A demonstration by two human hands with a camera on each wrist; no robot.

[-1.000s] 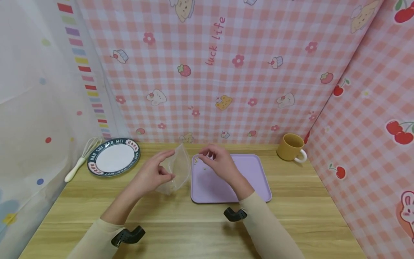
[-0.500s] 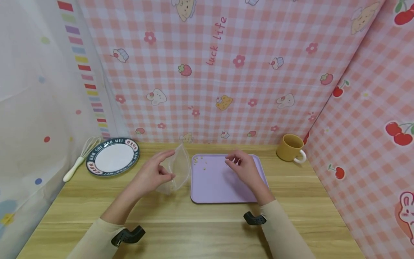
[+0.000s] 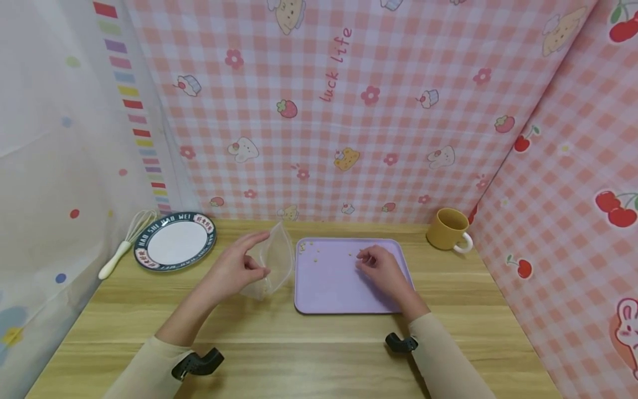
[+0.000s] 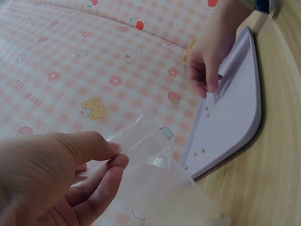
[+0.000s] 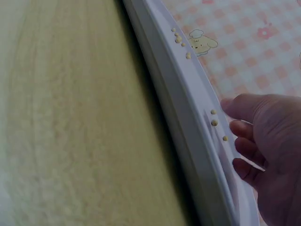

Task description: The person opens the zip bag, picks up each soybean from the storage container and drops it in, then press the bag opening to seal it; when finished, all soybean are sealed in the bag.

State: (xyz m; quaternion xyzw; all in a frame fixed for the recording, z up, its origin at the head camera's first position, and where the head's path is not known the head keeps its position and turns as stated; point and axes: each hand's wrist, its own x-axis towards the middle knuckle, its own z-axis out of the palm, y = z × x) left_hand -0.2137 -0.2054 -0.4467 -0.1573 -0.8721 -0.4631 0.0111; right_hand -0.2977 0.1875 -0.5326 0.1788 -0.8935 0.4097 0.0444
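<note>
My left hand point(image 3: 237, 266) pinches the edge of a clear plastic zip bag point(image 3: 279, 257) between thumb and fingers, the bag hanging with its mouth spread. Left of the tray, the bag stays above the table. My right hand point(image 3: 384, 270) is low over the right half of a lilac tray point(image 3: 329, 288), fingers loosely bent. Close to its fingertips lie a few small yellow beans point(image 5: 214, 123), which look like soybeans. Several more beans point(image 3: 302, 247) are scattered in the tray's far left corner. In the left wrist view, the thumb and fingertips point(image 4: 211, 87) of the right hand sit right beside one bean.
A white plate point(image 3: 175, 244) with a dark lettered rim lies at the back left, with a whisk point(image 3: 124, 244) beside it. At the back right stands a mustard mug point(image 3: 447, 228) with a white handle. Patterned cloth walls enclose the wooden table point(image 3: 319, 354).
My right hand has moved right and slightly down from the tray's far left corner to its right half. A bean now shows beside it. The left hand and bag have stayed put.
</note>
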